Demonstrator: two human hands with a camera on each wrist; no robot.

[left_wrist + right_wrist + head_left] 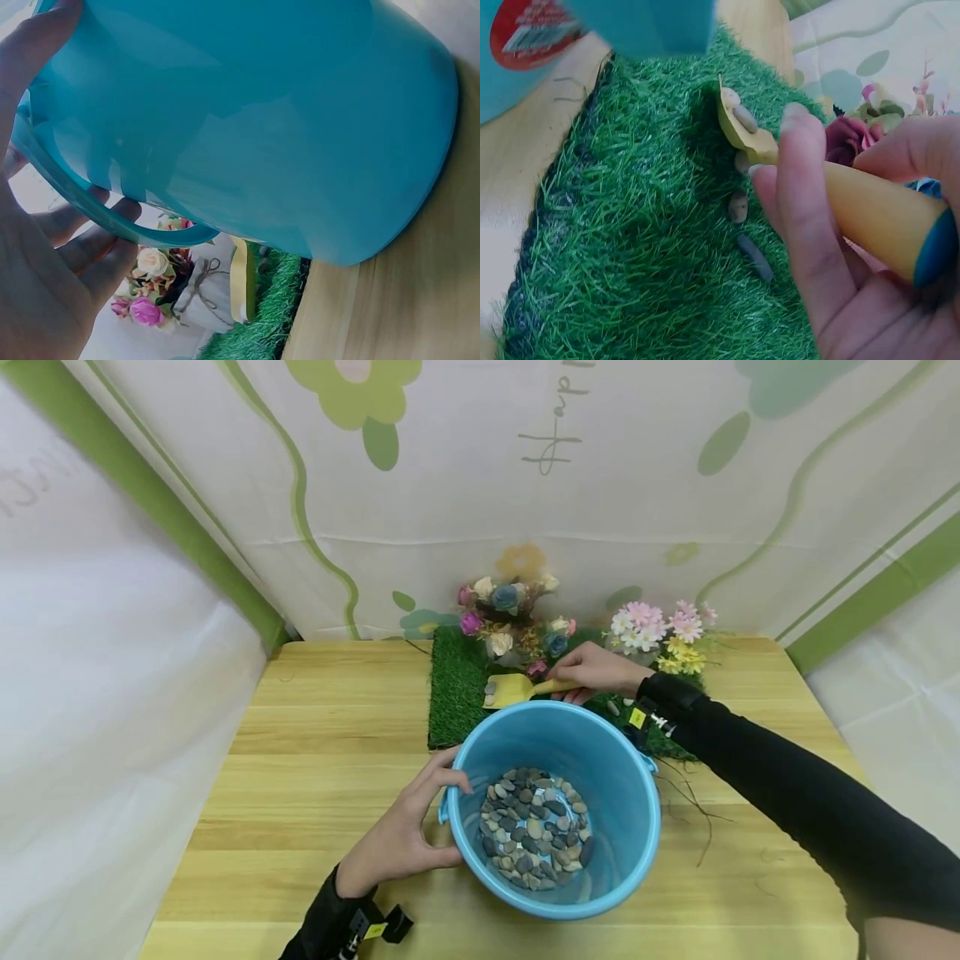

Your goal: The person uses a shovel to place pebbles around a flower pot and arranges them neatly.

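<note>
A light-blue bucket point(618, 793) stands on the wooden table, with many grey and tan pebbles point(534, 828) on its bottom. My left hand point(401, 839) holds its left rim, fingers over the edge and thumb against the outside; the bucket's handle point(120, 221) hangs by the fingers. Beyond the bucket, my right hand point(600, 670) grips a small yellow shovel point(512, 691) by its handle point(885, 214). A couple of pebbles point(744, 118) lie on the shovel's blade, just above artificial turf point(453, 693). Loose pebbles point(754, 259) rest on the turf below it.
Artificial flowers point(504, 602) in a pot stand at the turf's back, left of another pink, white and yellow bunch point(652, 627). Thin dry twigs point(701, 814) lie right of the bucket. A printed cloth point(465, 502) hangs behind the wooden table point(315, 760).
</note>
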